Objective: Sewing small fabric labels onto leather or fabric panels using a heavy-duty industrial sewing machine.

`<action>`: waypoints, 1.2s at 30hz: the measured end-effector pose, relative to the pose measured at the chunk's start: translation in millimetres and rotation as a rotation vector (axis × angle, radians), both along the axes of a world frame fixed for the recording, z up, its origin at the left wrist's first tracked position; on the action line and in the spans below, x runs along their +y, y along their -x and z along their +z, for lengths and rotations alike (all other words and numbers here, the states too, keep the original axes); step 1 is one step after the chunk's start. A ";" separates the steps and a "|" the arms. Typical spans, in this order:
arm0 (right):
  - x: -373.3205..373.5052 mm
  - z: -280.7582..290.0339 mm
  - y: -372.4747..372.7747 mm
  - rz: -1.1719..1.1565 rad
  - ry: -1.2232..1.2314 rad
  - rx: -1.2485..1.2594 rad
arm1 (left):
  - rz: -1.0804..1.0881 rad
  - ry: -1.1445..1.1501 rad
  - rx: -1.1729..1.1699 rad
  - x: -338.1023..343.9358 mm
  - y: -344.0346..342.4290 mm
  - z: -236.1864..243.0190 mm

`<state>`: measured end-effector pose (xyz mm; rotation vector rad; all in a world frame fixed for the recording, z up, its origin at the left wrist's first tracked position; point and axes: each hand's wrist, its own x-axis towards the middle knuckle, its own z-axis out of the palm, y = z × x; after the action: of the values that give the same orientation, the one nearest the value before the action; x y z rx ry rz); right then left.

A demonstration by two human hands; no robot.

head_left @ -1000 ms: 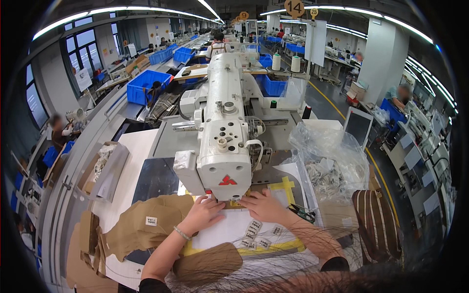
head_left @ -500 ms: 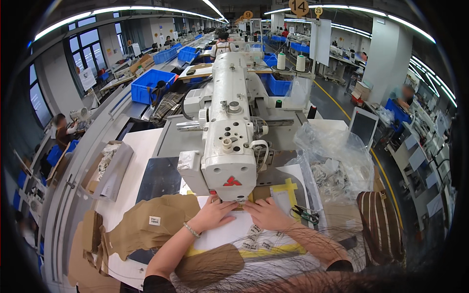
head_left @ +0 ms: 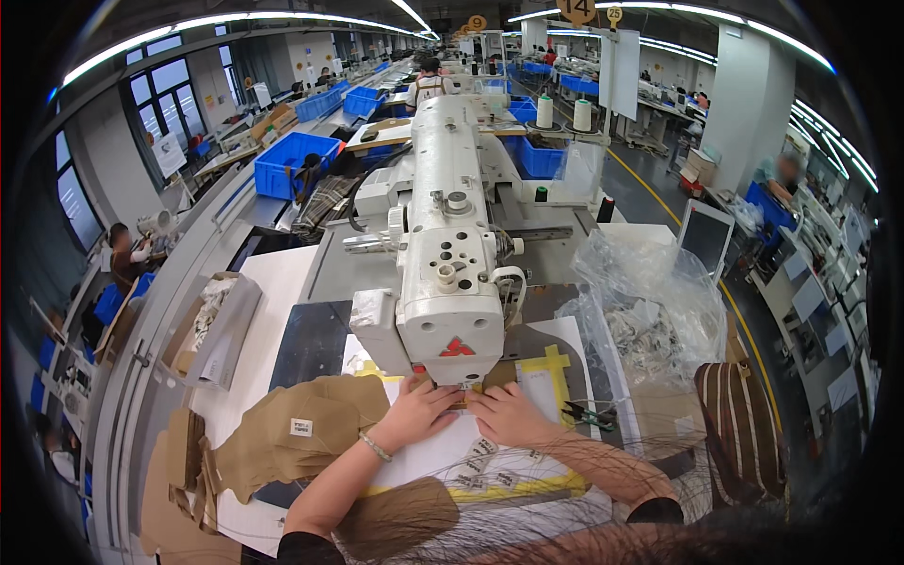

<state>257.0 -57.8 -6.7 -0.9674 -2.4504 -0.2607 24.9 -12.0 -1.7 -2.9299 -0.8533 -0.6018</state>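
Note:
Both my hands reach in under the head of a large white sewing machine, around its needle area. My left hand, with a beaded bracelet at the wrist, lies with fingers stretched toward the needle. My right hand meets it from the other side, fingers also laid out and pointing inward. Their fingertips rest at a small tan piece, mostly hidden by the hands and the machine head. Below them is a white sheet with yellow tape. Several printed labels lie loose in front of my right hand.
Tan fabric pieces lie to the left, behind them a box of labels. Green-handled thread snips sit beside my right hand. A clear plastic bag and striped brown fabric are at right. Blue bins stand farther back.
The whole view has shifted slightly. Both hands stay beside the needle area with nearly the same finger positions; nothing has visibly been picked up or let go.

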 end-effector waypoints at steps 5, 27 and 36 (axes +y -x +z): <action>-0.4 -0.9 1.1 0.000 -0.008 -0.004 | 0.012 -0.037 -0.004 -1.4 -0.4 -5.4; -6.4 5.7 -21.1 -0.054 -0.008 0.221 | 0.049 0.053 -0.009 10.7 -2.9 -1.8; -51.3 53.6 -68.5 -0.633 0.223 -0.246 | 0.048 0.054 0.006 11.6 0.2 -7.7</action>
<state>325.5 -109.0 47.0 -1.9010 -2.3428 -0.3339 24.7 -0.4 -9.5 -2.9479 -0.9504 -0.5757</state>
